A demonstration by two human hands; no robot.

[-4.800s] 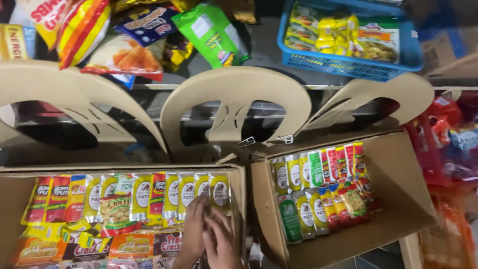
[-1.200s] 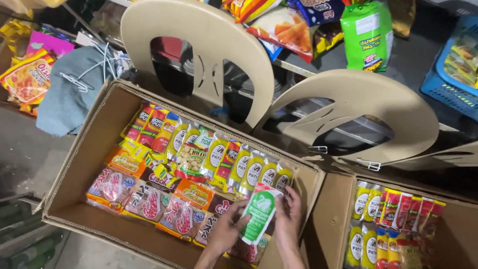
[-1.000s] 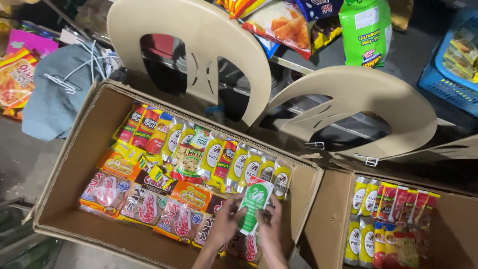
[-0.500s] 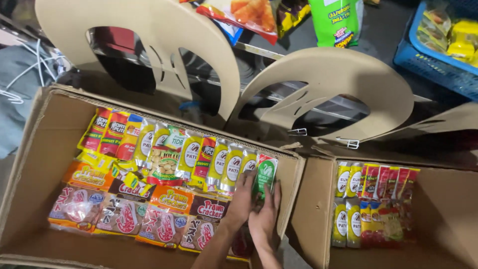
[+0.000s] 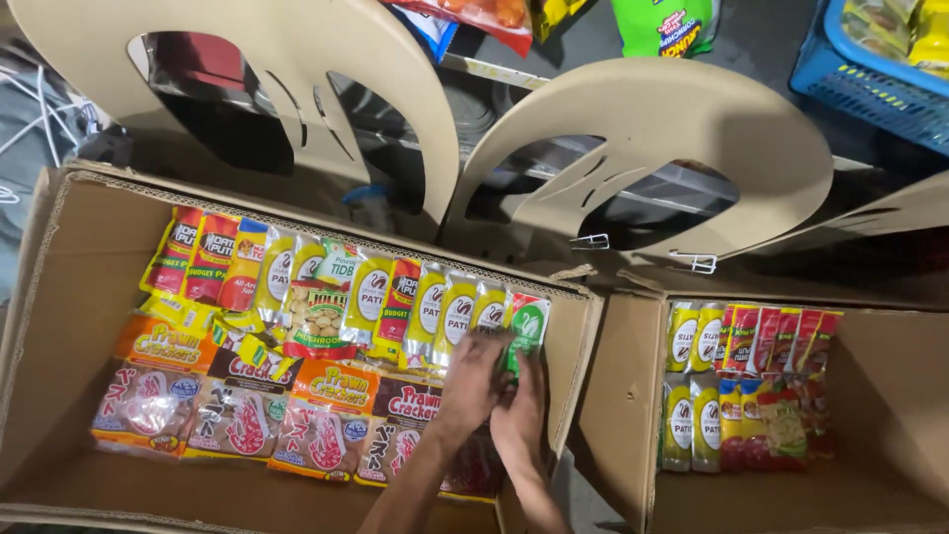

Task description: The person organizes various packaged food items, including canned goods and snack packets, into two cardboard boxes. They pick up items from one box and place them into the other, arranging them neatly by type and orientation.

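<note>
Both my hands reach into the right end of a big cardboard box (image 5: 59, 297). My left hand (image 5: 473, 381) and my right hand (image 5: 522, 410) press together on a green and white sachet (image 5: 527, 326), which stands upright at the right end of a row of yellow and green sachets (image 5: 395, 302) along the box's far wall. My fingers cover the sachet's lower part. In front of that row lie flat orange and red cracker packs (image 5: 297, 415) in the box's near half.
A second cardboard box (image 5: 890, 415) to the right holds standing sachets (image 5: 741, 386) at its left side. Two tan plastic chair backs (image 5: 652, 129) rise behind the boxes. A blue basket (image 5: 870, 69) and hanging snack bags (image 5: 662, 25) sit at the top.
My hands carried the green and white sachet from above the cracker packs up to the right end of the back row and set it upright there. The view shifted left to right.
</note>
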